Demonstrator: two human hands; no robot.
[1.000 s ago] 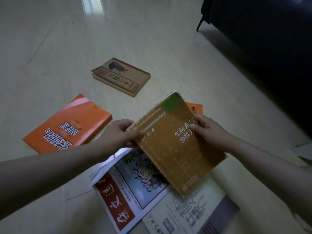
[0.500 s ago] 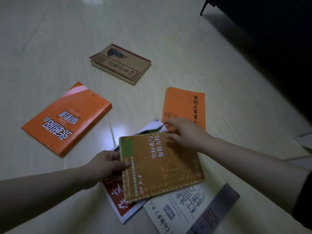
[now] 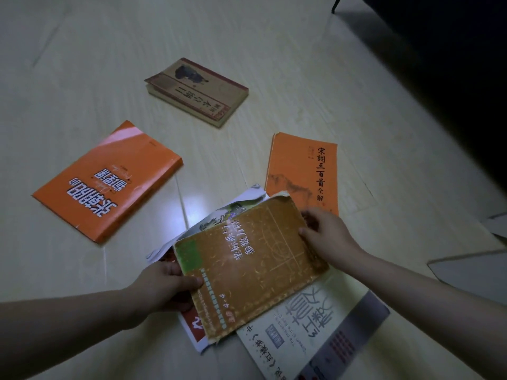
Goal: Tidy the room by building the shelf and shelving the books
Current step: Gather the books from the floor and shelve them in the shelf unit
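A worn brown book (image 3: pixel 252 267) with a green corner patch lies on top of a red-and-white illustrated book (image 3: pixel 192 325) on the pale floor (image 3: pixel 82 64). My left hand (image 3: pixel 167 283) grips its left edge, thumb on the cover. My right hand (image 3: pixel 326 237) holds its right edge, fingers curled round it. A white book (image 3: pixel 307 335) with large grey characters sticks out from under the pile toward me. A thin orange book (image 3: pixel 301 171) lies just beyond my right hand.
A thick orange book (image 3: pixel 109 182) lies to the left. A tan hardback (image 3: pixel 197 91) rests farther back in the middle. Dark furniture (image 3: pixel 439 78) fills the upper right. Pale flat boards (image 3: pixel 472 272) lie at the right edge.
The brown book has come down from a raised tilt onto the pile of books. Both hands went down with it and stayed on its edges. The thin orange book is now uncovered.
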